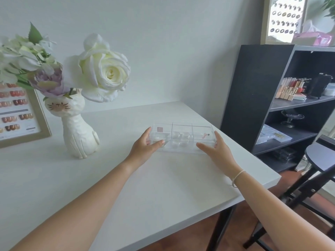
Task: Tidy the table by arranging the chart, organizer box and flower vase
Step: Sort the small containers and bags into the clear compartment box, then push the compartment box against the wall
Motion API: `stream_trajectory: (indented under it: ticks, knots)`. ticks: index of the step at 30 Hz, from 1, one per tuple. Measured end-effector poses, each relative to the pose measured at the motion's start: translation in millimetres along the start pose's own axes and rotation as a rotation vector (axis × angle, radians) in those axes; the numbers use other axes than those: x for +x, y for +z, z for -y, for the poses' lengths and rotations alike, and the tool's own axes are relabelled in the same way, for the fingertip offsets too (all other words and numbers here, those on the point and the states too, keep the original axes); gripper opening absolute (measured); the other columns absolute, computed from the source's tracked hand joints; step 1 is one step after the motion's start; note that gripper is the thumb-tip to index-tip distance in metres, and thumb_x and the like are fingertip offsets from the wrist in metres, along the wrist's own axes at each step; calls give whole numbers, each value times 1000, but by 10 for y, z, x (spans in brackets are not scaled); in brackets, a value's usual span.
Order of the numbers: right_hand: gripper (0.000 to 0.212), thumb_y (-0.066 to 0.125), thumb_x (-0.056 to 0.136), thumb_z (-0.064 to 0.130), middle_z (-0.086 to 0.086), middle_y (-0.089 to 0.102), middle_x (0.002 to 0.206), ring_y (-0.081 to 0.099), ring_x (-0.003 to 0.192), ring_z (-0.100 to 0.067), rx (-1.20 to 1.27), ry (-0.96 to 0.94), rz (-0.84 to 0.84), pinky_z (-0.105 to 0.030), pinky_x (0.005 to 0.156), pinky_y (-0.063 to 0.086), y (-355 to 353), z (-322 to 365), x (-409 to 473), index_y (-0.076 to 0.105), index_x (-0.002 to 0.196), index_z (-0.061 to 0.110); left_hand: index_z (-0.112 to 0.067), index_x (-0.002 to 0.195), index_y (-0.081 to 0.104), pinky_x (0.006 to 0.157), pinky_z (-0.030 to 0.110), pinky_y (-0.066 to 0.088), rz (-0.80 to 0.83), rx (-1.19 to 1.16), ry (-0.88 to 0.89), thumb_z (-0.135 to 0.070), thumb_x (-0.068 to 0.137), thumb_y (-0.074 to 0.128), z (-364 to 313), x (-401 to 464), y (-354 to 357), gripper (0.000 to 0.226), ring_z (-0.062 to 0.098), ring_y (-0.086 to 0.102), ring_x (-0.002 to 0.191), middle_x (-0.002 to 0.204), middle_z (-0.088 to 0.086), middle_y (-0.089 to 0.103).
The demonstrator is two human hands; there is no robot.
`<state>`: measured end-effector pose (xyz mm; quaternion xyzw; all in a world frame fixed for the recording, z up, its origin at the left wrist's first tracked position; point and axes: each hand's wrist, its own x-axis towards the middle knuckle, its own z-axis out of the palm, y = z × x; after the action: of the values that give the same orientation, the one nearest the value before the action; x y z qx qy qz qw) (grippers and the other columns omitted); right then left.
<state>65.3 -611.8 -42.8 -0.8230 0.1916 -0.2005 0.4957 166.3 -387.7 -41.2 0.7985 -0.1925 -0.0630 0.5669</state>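
Observation:
A clear plastic organizer box with several compartments lies on the white table, toward its right side. My left hand grips the box's left end, thumb along its front edge. My right hand grips the right end. A white cat-shaped flower vase stands upright to the left, holding a large white rose and a purple bloom. At the far left a framed nail colour chart leans upright, partly cut off by the frame edge and hidden behind the flowers.
A black shelf unit stands just right of the table, holding bottles, boxes and a glass dish. A dark stool sits at the right near the table's corner. The table's back edge meets the pale wall.

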Motion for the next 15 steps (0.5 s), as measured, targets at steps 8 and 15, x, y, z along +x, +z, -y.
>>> stream_trajectory:
  ticks: [8,15]
  knots:
    - [78,66,81,27,-1,38,145,37,131,-18,93,-8,-61,-22,90,29,53,-51,39,21,144,22,-19,146,21,97,22,30,-65,35,21,-28,88,58,44,32,31,68,15,39,133,147,8,39]
    - [75,67,80,26,-1,41,143,38,131,-19,113,-40,-24,-28,101,33,124,32,357,27,143,23,-18,145,24,101,23,30,-170,-12,30,-25,88,58,24,221,34,67,17,40,133,147,7,39]
